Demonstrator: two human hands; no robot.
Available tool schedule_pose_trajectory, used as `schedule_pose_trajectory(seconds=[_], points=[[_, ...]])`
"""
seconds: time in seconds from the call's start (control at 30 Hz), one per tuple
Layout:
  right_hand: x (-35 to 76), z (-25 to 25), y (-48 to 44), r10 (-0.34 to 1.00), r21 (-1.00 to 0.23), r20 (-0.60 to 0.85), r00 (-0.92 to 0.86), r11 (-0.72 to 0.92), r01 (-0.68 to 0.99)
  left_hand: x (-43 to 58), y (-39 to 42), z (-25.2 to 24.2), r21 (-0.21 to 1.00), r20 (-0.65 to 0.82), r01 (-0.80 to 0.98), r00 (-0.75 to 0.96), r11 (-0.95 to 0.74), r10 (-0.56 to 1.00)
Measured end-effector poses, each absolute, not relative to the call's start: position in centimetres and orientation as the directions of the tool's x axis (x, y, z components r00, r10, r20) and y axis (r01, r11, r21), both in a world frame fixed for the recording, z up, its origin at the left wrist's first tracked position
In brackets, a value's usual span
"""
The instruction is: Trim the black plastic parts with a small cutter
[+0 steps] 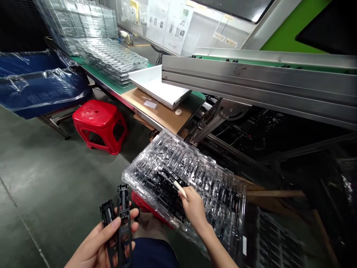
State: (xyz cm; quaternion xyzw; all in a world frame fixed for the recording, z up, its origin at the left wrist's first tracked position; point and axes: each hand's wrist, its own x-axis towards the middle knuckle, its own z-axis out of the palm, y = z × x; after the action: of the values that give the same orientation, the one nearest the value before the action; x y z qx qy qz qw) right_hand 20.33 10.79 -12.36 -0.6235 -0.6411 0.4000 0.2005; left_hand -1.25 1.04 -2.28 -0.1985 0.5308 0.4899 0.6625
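Grey floor under black slotted plastic frame (pixel 120 219), clear tray (pixel 212 178).

A stool (pixel 99 124) stands left of the tray (pixel 200 175), conveyor (pixel 259 80) behind.

Open floor (pixel 41 178) lies to the left, with only a red stool (pixel 99 124) on it. Ahead and right, a metal conveyor (pixel 251 80) overhangs, crowding the space above the clear tray (pixel 212 178).
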Motion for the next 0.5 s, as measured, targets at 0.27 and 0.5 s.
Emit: schedule_pose_trajectory(seconds=[0.27,0.5], points=[[15.6,-7.7,7.2,0.708,-0.758,-0.648,-0.281,-0.636,0.146,0.5,0.6,-4.8,0.448,-0.775,-0.813,-0.144,0.373,0.616],[13.4,-6.2,3.3,0.451,-0.599,-0.652,-0.61,-0.799,0.048,1.2,0.9,-2.9,0.443,-0.805,-0.803,-0.161,0.399,0.571]])
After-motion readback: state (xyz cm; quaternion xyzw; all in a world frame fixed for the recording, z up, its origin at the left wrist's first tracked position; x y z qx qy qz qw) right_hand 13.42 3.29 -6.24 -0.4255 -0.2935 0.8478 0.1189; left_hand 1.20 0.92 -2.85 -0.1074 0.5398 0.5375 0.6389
